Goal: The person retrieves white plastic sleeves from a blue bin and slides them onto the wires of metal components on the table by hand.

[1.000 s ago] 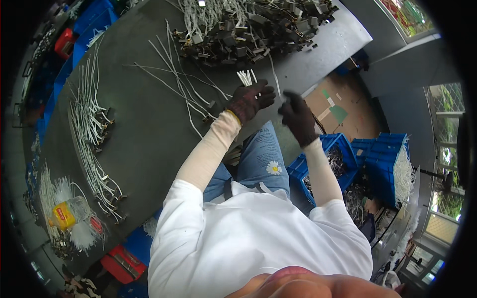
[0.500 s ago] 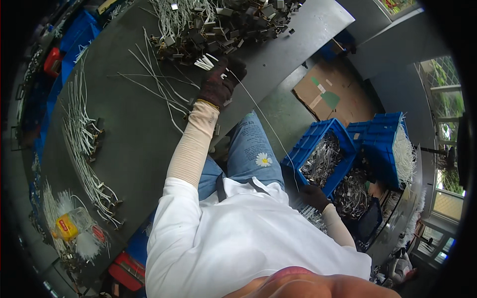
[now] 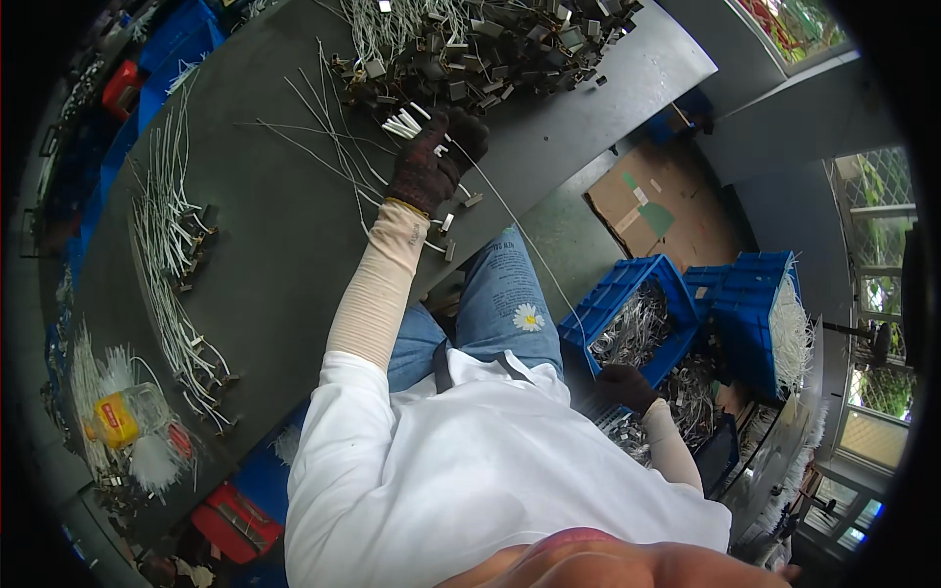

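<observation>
Presently, the items are standing as follows:

- Left hand (image 3: 431, 162): gloved in dark fabric, reaching forward over the grey worktable (image 3: 284, 245) and closing around a small bundle of white wire ends (image 3: 404, 123), whose tips are sticking out to the left of the fist.
- Thin white wire (image 3: 520, 235): trailing from the left hand, crossing the table edge and running down past the knee toward the crates.
- Right hand (image 3: 622, 387): also in a dark glove, hanging low at the person's right side and reaching into a blue crate (image 3: 613, 294); whether the fingers are closing on anything cannot be told.
- Blue crate: sitting on the floor just beside the right knee, holding a tangle of white wires with metal pieces.
- Second blue crate (image 3: 755, 294): standing just beside the first, stacked with white wires along its far side.
- Heap of metal clips and wires (image 3: 470, 49): lying at the far end of the table, just beyond the left hand.
- Loose long wires (image 3: 314, 127): spreading over the table to the left of the left hand.
- Finished wire bundles (image 3: 181, 284): lying in rows along the table's left part, well apart from the hands.
- Yellow tape roll (image 3: 116, 419): resting near the table's near-left corner among white strands.
- Flattened cardboard (image 3: 652, 201): lying on the floor beyond the crates.
</observation>
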